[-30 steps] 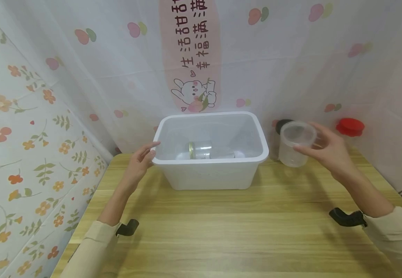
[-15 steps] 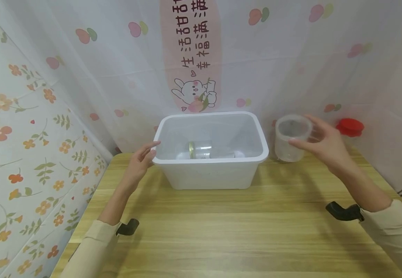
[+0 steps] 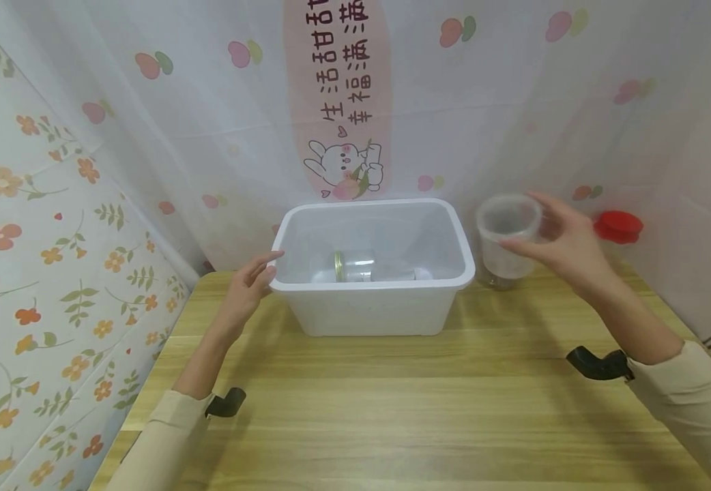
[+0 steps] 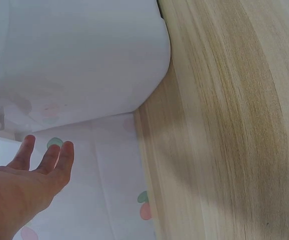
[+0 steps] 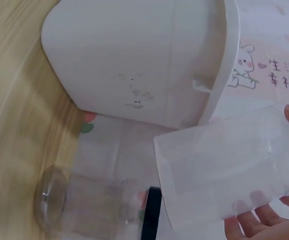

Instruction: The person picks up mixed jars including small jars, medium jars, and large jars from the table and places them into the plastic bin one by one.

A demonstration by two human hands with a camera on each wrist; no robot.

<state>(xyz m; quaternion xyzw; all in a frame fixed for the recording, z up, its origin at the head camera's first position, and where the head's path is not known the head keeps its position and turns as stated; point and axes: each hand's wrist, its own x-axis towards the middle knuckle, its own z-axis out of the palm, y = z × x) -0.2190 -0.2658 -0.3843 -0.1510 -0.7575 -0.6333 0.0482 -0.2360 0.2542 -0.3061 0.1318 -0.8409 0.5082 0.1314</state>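
Frosted plastic container (image 5: 214,167) gripped in R hand (image 3: 567,249) nr upper end, prob. for clean lift; held off desk (image 3: 355,416), nr black-lidded jar (image 5: 99,202). L hand (image 3: 247,285) laid loosely at white tub's (image 3: 370,311) L rim, prob. for steadying. Hands well apart.

Behind the wood-grain surface (image 3: 355,416) hangs a white curtain (image 3: 220,136) printed with fruit and a rabbit, a flower-print cloth (image 3: 42,286) at left, a red lid (image 3: 618,226) at right.
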